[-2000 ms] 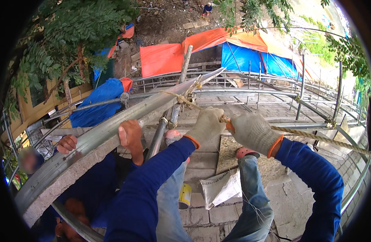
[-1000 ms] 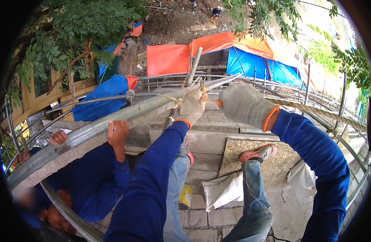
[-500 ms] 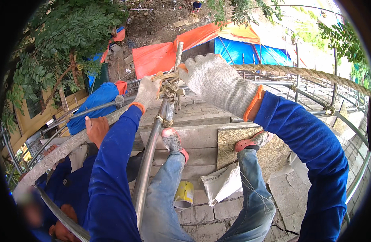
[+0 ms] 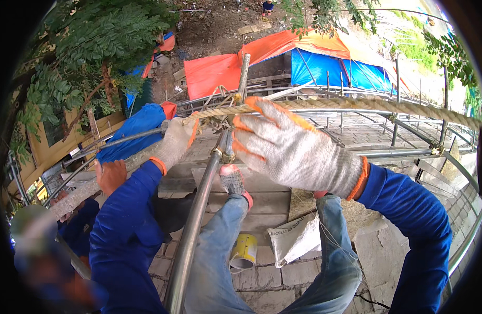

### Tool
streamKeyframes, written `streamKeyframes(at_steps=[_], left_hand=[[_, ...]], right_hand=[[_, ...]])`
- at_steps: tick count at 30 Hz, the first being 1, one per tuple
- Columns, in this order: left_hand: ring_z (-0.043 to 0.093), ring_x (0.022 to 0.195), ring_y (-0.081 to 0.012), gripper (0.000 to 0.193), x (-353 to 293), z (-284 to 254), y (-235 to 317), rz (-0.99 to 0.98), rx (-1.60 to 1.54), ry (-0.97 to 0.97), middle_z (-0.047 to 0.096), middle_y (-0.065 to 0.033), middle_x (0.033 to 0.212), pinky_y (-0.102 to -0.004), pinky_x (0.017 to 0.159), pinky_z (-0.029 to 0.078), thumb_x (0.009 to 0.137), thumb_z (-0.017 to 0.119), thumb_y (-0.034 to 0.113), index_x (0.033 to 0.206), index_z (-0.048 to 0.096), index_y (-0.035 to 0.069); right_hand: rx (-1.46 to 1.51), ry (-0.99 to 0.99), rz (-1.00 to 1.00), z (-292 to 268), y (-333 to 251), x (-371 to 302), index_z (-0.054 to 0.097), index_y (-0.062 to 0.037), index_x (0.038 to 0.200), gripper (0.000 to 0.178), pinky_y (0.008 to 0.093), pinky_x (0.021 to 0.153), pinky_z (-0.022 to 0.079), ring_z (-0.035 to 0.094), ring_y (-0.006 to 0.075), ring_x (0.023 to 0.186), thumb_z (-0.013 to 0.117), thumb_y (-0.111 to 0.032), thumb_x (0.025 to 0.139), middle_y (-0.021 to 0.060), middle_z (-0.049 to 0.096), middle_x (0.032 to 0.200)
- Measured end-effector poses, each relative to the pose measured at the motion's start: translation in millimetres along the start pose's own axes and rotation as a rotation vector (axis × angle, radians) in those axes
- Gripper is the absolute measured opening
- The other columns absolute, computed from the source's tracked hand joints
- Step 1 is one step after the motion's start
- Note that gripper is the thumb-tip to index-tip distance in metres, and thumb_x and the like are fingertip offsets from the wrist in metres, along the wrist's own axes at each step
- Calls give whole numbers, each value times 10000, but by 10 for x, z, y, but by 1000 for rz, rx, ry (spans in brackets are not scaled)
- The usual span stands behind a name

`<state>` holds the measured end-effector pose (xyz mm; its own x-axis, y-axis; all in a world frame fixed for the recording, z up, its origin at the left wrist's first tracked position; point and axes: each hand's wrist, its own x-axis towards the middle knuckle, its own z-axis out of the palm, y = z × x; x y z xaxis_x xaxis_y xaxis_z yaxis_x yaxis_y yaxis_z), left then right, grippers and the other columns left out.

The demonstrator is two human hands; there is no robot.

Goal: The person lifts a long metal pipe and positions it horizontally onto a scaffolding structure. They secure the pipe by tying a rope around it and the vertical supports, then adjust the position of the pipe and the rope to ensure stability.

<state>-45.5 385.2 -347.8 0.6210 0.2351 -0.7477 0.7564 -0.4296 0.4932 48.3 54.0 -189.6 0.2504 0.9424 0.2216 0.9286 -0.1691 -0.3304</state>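
Crosswise, the rope [image 4: 377, 105] runs from the left hand [image 4: 176, 139] past the right hand [image 4: 298, 152].

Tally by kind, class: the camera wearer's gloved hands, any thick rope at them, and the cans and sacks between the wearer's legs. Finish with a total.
Left gloved hand and right gloved hand: 2
Thick rope: 1
Yellow can: 1
White sack: 1
Total: 5

At near left, the co-worker's head [image 4: 34, 230] is blurred; the far person [image 4: 268, 7] is too small to make out. The rope [image 4: 366, 103] is cut off at right, the steel pole [image 4: 195, 230] at the near edge. The right hand [image 4: 296, 152] partly hides the right shoe [image 4: 319, 194].
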Motion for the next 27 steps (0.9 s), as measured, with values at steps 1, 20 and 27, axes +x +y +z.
streamKeyframes(at_steps=[1,20,27], left_hand=[[620,695,-152,339,42,-142,-41,-13,76,-11,660,-74,810,-356,604,488,1100,672,294,1067,618,-39],[563,1276,-373,570,-889,352,-174,496,232,364,588,-194,1373,-488,1073,472,825,877,180,1321,641,28],[441,1466,-386,744,-90,575,-944,509,959,-123,482,-202,1583,-491,1142,468,961,733,391,1559,470,35]], right_hand=[[73,-4,-17,108,-124,-66,729,-77,1207,456,505,1197,468,613,316,1340,714,-302,811,98,685,1294],[368,-246,529,-504,53,438,653,-107,799,261,489,543,503,658,387,599,791,-296,915,139,593,613],[613,-471,429,-738,-344,595,700,-112,1022,194,474,559,534,683,306,634,739,-272,921,97,644,710]])
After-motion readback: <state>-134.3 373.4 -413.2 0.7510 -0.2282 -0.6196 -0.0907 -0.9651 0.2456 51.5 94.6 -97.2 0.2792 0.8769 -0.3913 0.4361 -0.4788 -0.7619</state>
